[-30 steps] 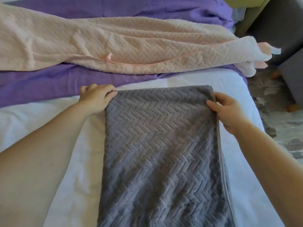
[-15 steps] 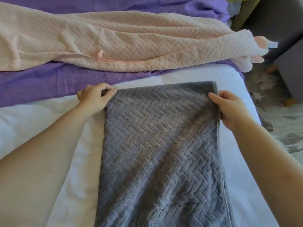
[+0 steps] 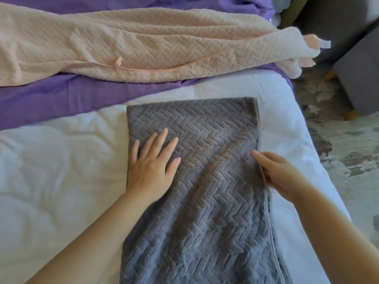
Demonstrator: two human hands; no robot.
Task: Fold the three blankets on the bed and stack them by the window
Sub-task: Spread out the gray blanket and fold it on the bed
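Note:
A grey herringbone blanket lies folded into a long strip on the white bed, running toward me. My left hand rests flat on its left part, fingers spread, holding nothing. At the strip's right edge my right hand lies against the blanket with its fingers extended, gripping nothing that I can see. Beyond the strip a pink herringbone blanket lies rumpled across the bed. Under it a purple blanket is spread out.
To the right, the bed edge drops to a patterned grey rug. A grey upholstered seat with wooden feet stands at the upper right. The pink blanket's corner hangs past the bed's right side.
Both hands let go of the grey blanket's far corners and drew back toward me. The left hand now lies flat on the blanket and the right rests at its right edge.

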